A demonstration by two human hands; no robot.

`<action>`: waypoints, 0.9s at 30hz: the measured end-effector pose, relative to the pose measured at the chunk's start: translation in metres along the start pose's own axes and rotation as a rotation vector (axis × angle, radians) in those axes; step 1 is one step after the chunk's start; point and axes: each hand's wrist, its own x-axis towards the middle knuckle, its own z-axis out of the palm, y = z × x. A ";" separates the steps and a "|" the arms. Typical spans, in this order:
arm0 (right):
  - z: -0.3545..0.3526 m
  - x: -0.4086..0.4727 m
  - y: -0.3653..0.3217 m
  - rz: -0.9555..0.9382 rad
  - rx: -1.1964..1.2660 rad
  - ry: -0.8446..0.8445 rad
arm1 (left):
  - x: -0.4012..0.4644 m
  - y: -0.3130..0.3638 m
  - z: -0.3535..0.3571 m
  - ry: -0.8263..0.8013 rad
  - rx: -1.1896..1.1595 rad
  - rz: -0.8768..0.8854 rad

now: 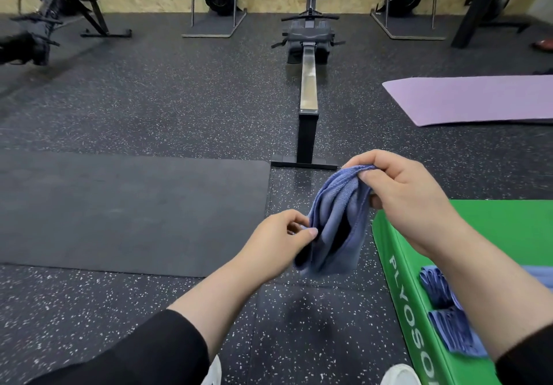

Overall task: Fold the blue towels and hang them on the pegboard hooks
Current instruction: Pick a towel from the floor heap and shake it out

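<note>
Nearest: green plyo box (508, 229) at right, side lettering reads "PLYOSO", rest cut off; folded blue towels (449, 318) lie on top. Left hand (278, 241) pinches lower edge of a blue towel (335, 220); right hand (404, 193) grips its top, held over the floor (149, 115). Beyond: black mat (119, 211), rowing machine (308, 85), purple mat (472, 100).

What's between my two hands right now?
In the head view, the blue towel spans between them: the right hand pinches its top, the left hand pinches its lower edge.
</note>
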 end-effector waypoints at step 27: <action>-0.061 -0.030 0.013 -0.004 -0.564 0.155 | -0.057 0.000 -0.107 0.352 0.176 0.188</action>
